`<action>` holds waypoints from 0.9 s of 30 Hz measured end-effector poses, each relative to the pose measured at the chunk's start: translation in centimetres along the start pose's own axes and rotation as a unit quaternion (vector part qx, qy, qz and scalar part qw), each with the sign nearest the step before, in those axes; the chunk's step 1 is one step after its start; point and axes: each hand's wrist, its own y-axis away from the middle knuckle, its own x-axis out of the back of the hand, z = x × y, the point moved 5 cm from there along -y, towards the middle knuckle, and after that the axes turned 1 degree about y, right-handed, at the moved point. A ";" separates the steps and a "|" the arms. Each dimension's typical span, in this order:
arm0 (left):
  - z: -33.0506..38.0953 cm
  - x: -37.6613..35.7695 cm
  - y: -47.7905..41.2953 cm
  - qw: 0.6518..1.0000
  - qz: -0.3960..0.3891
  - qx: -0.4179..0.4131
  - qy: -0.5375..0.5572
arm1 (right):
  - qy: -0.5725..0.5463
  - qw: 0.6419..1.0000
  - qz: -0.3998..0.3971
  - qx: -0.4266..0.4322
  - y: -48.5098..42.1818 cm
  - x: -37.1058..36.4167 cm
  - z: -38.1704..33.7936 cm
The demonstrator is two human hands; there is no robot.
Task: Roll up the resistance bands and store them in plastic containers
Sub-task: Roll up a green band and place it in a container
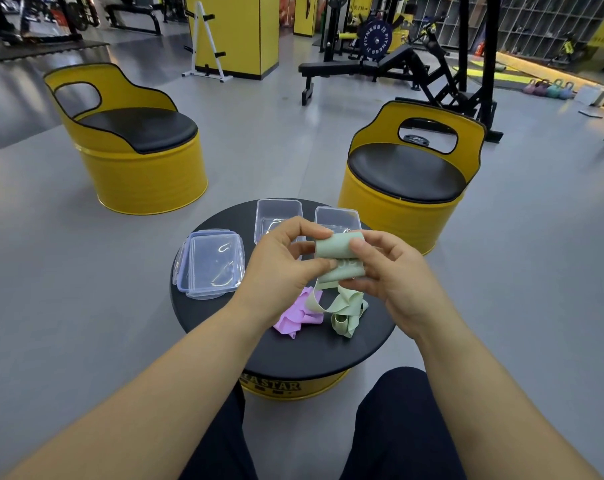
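Above the round black table [224,327] both hands hold a pale green resistance band [338,258]. My left hand [286,265] pinches its left side and my right hand [383,271] grips its right side. The band's loose tail hangs down and lies crumpled on the table by a crumpled pink band [298,317]. Behind the hands stand two open clear plastic containers, one [278,213] in the middle and one [336,218] to its right, both partly hidden by the hands. Stacked clear lids [212,263] lie at the table's left.
Two yellow barrel chairs with black seats stand beyond the table, one [131,143] at far left and one [407,174] close at the right. Gym benches and racks fill the background. My dark-trousered knees [390,427] sit under the table's near edge.
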 end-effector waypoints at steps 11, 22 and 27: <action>-1.1 0.3 0.3 0.992 -0.038 0.121 0.012 | 0.036 0.998 -0.041 0.027 0.2 0.3 0.2; -1.0 -0.1 0.7 0.982 -0.055 0.168 0.068 | 0.053 0.995 -0.066 0.043 0.7 0.6 -0.2; -0.4 -0.1 1.2 0.986 -0.037 0.157 0.040 | 0.069 0.995 -0.055 0.040 1.2 0.7 -0.2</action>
